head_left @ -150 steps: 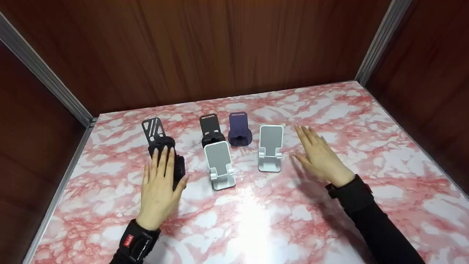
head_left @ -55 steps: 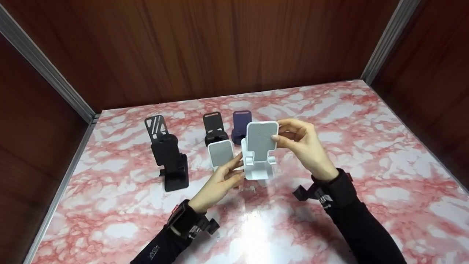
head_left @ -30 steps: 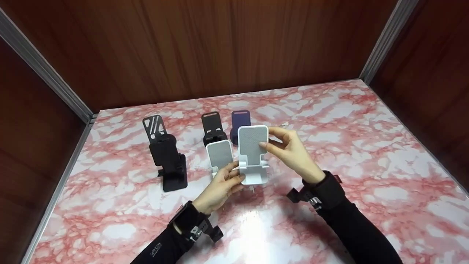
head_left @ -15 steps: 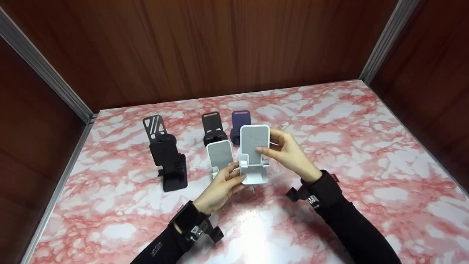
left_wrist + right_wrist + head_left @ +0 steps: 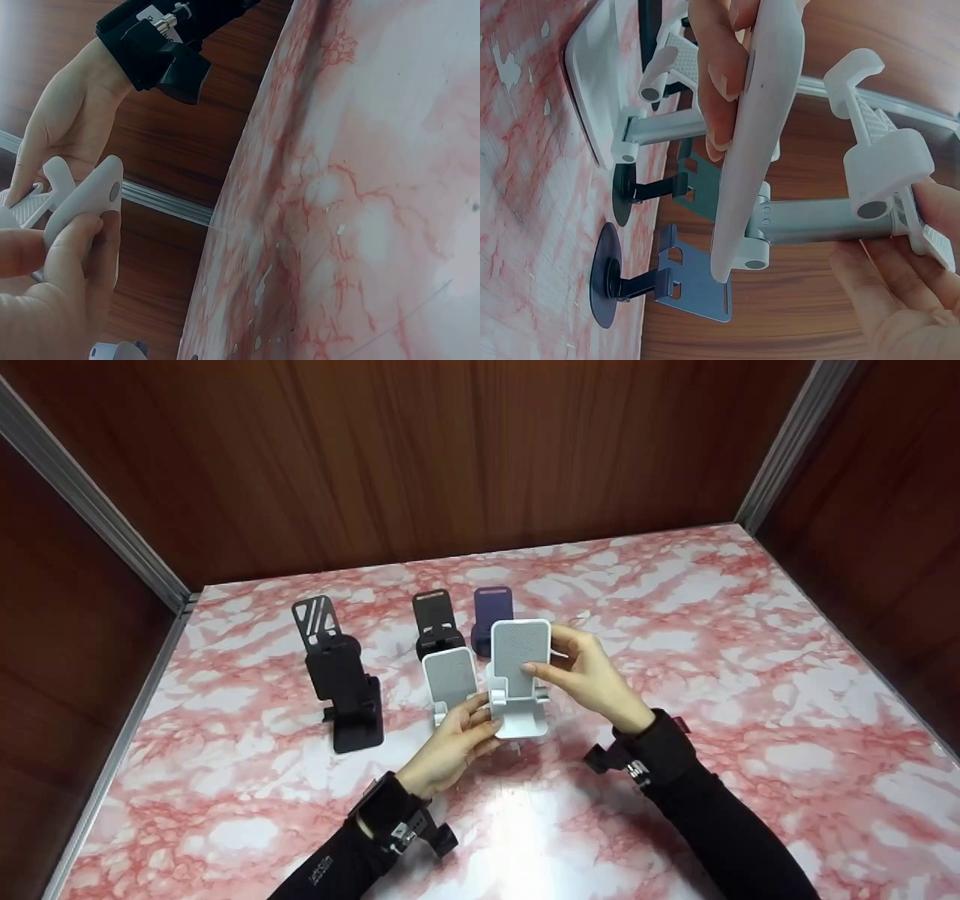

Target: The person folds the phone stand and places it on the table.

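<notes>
I have the white plastic folding phone stand with a grey ribbed back plate lifted just above the pink-veined marble worktop, near the middle. My right hand pinches the upright back plate, fingers behind it and thumb on its face; the right wrist view shows the fingers curled round the plate's edge. My left hand grips the stand's base from below, fingers closed on it. Just left of it a second white stand sits on the worktop. Behind are a dark purple stand and a small black stand, and further left a taller black stand.
</notes>
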Demonstrator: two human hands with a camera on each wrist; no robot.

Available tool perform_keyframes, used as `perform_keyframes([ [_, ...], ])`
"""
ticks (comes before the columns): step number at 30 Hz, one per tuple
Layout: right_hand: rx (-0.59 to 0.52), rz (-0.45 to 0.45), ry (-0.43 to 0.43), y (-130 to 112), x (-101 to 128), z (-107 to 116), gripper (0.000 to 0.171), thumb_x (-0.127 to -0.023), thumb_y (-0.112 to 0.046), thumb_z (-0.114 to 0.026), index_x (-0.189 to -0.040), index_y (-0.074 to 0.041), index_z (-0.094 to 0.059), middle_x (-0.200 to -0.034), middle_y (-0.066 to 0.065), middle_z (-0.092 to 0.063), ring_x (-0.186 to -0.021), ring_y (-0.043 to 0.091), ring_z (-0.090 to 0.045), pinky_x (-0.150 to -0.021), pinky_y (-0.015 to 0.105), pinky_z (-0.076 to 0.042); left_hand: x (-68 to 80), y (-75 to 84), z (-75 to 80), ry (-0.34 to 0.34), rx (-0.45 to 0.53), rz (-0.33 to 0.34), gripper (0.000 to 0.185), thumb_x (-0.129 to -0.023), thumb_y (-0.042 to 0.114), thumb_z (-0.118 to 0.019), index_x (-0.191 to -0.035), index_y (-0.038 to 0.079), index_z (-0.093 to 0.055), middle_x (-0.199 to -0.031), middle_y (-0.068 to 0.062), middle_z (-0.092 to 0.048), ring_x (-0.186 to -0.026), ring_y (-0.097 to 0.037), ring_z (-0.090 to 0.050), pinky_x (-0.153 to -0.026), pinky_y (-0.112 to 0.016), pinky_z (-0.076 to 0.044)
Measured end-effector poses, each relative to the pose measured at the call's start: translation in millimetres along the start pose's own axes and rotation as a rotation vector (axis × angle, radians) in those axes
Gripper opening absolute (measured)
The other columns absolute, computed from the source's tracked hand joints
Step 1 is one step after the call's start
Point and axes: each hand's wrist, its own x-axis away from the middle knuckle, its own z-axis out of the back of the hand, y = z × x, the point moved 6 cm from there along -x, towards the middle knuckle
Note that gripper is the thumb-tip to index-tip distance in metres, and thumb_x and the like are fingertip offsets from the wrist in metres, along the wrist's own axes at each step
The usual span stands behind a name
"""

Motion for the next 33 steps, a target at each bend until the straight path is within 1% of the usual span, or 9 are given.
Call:
perform_keyframes([
  [3,0.036,0.018,0.003,-1.3,0.4,-0.4,0.043,-0.078,-0.004,-0.070,-0.119,0.003,-0.056,-0.109,0.021,-0.064,-0.095,0.018,-0.066,-0.085,0.031,-0.055,-0.3,-0.7,0.2,0.002,-0.008,-0.001,0.054,-0.095,0.002,-0.043,-0.143,-0.005,-0.019,-0.138,-0.027,-0.041,-0.102,-0.013,-0.060,-0.091,-0.025,-0.050],
  [8,0.096,0.050,0.007,-2.6,0.7,-0.9,0.040,-0.077,-0.007,-0.072,-0.115,0.001,-0.059,-0.106,0.018,-0.066,-0.093,0.019,-0.066,-0.082,0.031,-0.056,-0.3,-1.1,0.4,0.006,-0.005,-0.002,0.054,-0.095,0.001,-0.043,-0.143,-0.004,-0.019,-0.139,-0.027,-0.040,-0.103,-0.014,-0.060,-0.096,-0.029,-0.048],
  [11,0.124,0.054,0.009,-2.5,0.7,-1.0,0.040,-0.077,-0.007,-0.072,-0.114,0.000,-0.060,-0.105,0.017,-0.067,-0.092,0.019,-0.066,-0.082,0.030,-0.056,-0.2,-1.5,0.5,0.008,-0.004,-0.003,0.053,-0.095,0.000,-0.042,-0.143,-0.004,-0.019,-0.139,-0.027,-0.040,-0.105,-0.015,-0.059,-0.099,-0.032,-0.047],
  [16,0.165,0.048,0.034,-2.5,0.8,-0.7,0.039,-0.077,-0.003,-0.071,-0.114,0.002,-0.060,-0.104,0.018,-0.067,-0.093,0.023,-0.066,-0.083,0.033,-0.055,-0.3,-3.0,-0.4,0.007,-0.009,-0.002,0.053,-0.095,0.001,-0.042,-0.143,-0.005,-0.019,-0.139,-0.028,-0.039,-0.107,-0.017,-0.059,-0.099,-0.030,-0.047],
  [20,0.185,0.050,0.056,-2.0,0.5,-0.7,0.039,-0.077,0.001,-0.069,-0.115,0.004,-0.060,-0.105,0.019,-0.067,-0.096,0.027,-0.065,-0.086,0.037,-0.054,0.0,-4.1,-1.6,0.008,-0.009,0.011,0.053,-0.095,0.001,-0.042,-0.142,-0.006,-0.019,-0.141,-0.027,-0.038,-0.107,-0.015,-0.059,-0.100,-0.032,-0.045],
  [23,0.193,0.063,0.066,-2.0,0.2,-0.9,0.038,-0.077,0.001,-0.070,-0.114,0.003,-0.060,-0.104,0.019,-0.067,-0.096,0.027,-0.065,-0.085,0.037,-0.055,0.3,-4.2,-1.8,0.013,-0.006,0.016,0.053,-0.095,0.000,-0.042,-0.142,-0.007,-0.019,-0.140,-0.027,-0.038,-0.106,-0.015,-0.059,-0.101,-0.033,-0.045],
  [27,0.233,0.118,0.084,-4.1,0.6,-0.5,0.036,-0.077,0.000,-0.071,-0.112,0.001,-0.062,-0.101,0.015,-0.069,-0.092,0.023,-0.067,-0.082,0.031,-0.056,0.2,-3.5,-1.9,0.004,-0.007,0.011,0.053,-0.095,0.000,-0.043,-0.142,-0.007,-0.019,-0.139,-0.028,-0.039,-0.105,-0.015,-0.059,-0.100,-0.032,-0.046],
  [30,0.281,0.188,0.106,-6.6,1.6,-0.3,0.036,-0.076,-0.001,-0.071,-0.111,-0.001,-0.063,-0.100,0.013,-0.069,-0.091,0.022,-0.068,-0.080,0.028,-0.056,-0.1,-2.6,-2.4,-0.016,-0.011,-0.003,0.053,-0.095,0.001,-0.043,-0.142,-0.006,-0.019,-0.140,-0.028,-0.038,-0.109,-0.017,-0.058,-0.100,-0.031,-0.046],
  [33,0.332,0.260,0.124,-9.4,2.6,-1.1,0.034,-0.077,0.000,-0.070,-0.110,-0.002,-0.063,-0.100,0.012,-0.070,-0.092,0.021,-0.068,-0.080,0.027,-0.056,-0.3,-2.0,-2.0,-0.028,-0.026,-0.019,0.053,-0.095,0.001,-0.043,-0.142,-0.006,-0.019,-0.140,-0.028,-0.038,-0.111,-0.018,-0.057,-0.101,-0.034,-0.045],
])
